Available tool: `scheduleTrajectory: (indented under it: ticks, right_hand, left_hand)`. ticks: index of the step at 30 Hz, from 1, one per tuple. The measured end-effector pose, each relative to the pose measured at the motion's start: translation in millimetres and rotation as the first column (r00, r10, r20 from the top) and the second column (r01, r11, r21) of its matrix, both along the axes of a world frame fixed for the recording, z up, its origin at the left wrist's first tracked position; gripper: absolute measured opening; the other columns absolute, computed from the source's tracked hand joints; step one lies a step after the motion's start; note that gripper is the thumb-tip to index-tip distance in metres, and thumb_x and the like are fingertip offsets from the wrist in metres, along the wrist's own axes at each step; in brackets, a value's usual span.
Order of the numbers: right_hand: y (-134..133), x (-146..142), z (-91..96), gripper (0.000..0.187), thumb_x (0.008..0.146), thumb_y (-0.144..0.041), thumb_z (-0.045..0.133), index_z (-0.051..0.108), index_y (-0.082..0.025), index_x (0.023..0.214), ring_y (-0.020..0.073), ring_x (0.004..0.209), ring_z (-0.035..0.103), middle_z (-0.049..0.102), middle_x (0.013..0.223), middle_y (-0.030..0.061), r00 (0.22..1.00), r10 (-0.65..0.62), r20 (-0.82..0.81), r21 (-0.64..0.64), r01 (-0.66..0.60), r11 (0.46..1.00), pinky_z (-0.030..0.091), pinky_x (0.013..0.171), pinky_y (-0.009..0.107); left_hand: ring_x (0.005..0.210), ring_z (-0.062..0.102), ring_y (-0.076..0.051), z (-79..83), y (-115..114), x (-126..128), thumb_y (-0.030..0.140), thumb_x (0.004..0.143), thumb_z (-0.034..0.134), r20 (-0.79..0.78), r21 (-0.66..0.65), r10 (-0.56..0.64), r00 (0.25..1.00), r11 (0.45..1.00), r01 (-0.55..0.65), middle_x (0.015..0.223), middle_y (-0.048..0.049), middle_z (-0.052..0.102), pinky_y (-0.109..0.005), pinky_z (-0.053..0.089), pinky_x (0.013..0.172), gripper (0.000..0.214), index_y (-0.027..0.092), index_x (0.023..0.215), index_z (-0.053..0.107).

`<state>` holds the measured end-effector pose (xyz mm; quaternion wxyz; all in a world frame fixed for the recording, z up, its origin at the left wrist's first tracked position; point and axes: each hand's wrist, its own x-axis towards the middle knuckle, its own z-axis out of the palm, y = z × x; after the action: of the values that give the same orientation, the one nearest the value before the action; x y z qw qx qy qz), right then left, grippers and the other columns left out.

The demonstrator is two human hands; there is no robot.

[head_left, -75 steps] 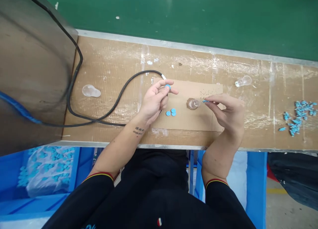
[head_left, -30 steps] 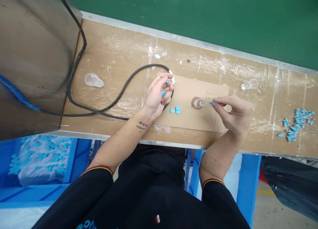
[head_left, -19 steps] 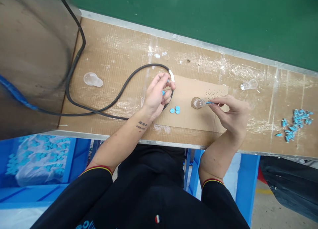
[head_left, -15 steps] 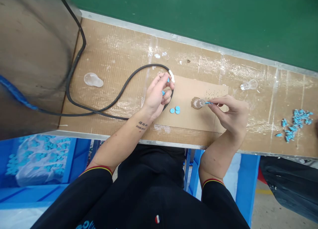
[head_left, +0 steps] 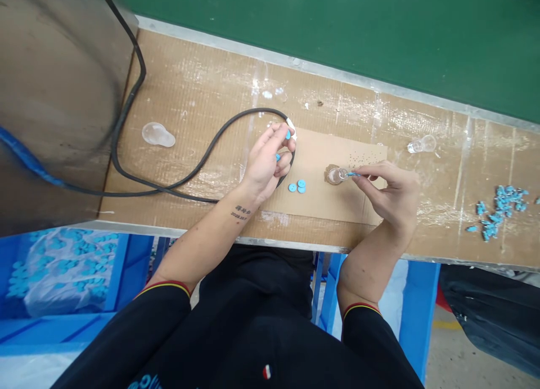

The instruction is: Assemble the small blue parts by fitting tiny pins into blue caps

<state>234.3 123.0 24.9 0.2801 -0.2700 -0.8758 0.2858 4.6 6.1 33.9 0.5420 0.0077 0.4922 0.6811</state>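
Note:
My left hand (head_left: 272, 158) is closed above the cardboard, pinching a round blue button-like piece (head_left: 288, 134) at the fingertips. Another bit of blue (head_left: 277, 157) shows between its curled fingers. My right hand (head_left: 390, 189) pinches a small blue piece (head_left: 351, 175), seen edge-on, at the mouth of a small clear cup (head_left: 336, 175). That cup lies on the cardboard sheet (head_left: 324, 203); whether the blue piece touches its rim I cannot tell. Between the hands lie several round blue pieces (head_left: 301, 184) with small holes in them.
A black cable (head_left: 202, 158) loops across the left of the bench and behind my left hand. Clear bulb-shaped plastic pieces lie at left (head_left: 158, 135) and right (head_left: 422, 144). A pile of small blue parts (head_left: 502, 209) sits far right. Blue crates (head_left: 135, 271) stand below the bench edge.
The blue piece at my left fingertips shows a little more of its face. My right hand has barely shifted, and the blue piece in it stays at the cup.

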Motion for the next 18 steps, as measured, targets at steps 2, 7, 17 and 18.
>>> scheduleTrajectory:
  ticks: [2,7,17,18]
  right_hand:
    - [0.2,-0.1,0.1,0.008,0.09,-0.023,0.076,0.079,-0.03,0.088,0.0182,0.069,0.071,0.078,0.078,-0.0017,1.0,-0.003,0.011,-0.012,0.003,1.0,0.057,0.065,0.036]
    - [-0.9,-0.7,2.0,0.005,0.09,-0.029,0.076,0.077,-0.031,0.085,0.0193,0.066,0.07,0.076,0.076,-0.0007,1.0,-0.022,0.001,-0.012,0.022,1.0,0.058,0.064,0.038]
    - [17.4,21.4,-8.7,0.008,0.079,-0.03,0.076,0.079,-0.026,0.085,0.0169,0.058,0.062,0.074,0.072,0.0004,0.908,-0.406,0.104,-0.033,0.412,0.911,0.052,0.057,0.034]
    - [19.6,22.3,-10.3,0.009,0.077,-0.029,0.076,0.079,-0.026,0.085,0.0163,0.057,0.06,0.074,0.071,0.0004,0.897,-0.415,0.154,-0.055,0.427,0.902,0.051,0.056,0.033]
  left_hand:
    - [0.037,0.024,0.0,0.7,-0.1,-0.1,0.048,0.097,0.071,-0.002,0.0,-0.005,1.0,1.0,0.005,0.066,0.007,0.054,-0.02,0.015,0.036,0.033,0.021,0.086,0.056]
    - [0.038,0.023,-0.001,4.8,-0.8,0.1,0.047,0.096,0.073,-0.009,-0.029,-0.014,1.0,0.999,0.014,0.066,0.0069,0.054,-0.02,0.016,0.036,0.032,0.022,0.085,0.056]
    - [0.037,0.024,0.001,4.4,-0.6,0.2,0.048,0.095,0.074,-0.011,-0.03,-0.01,1.0,1.0,0.01,0.065,0.0083,0.053,-0.017,0.017,0.036,0.034,0.021,0.086,0.055]
    - [0.037,0.024,0.001,4.5,-0.5,0.1,0.047,0.095,0.074,-0.011,-0.029,-0.013,1.0,1.0,0.012,0.065,0.0084,0.053,-0.017,0.017,0.036,0.034,0.021,0.086,0.055]
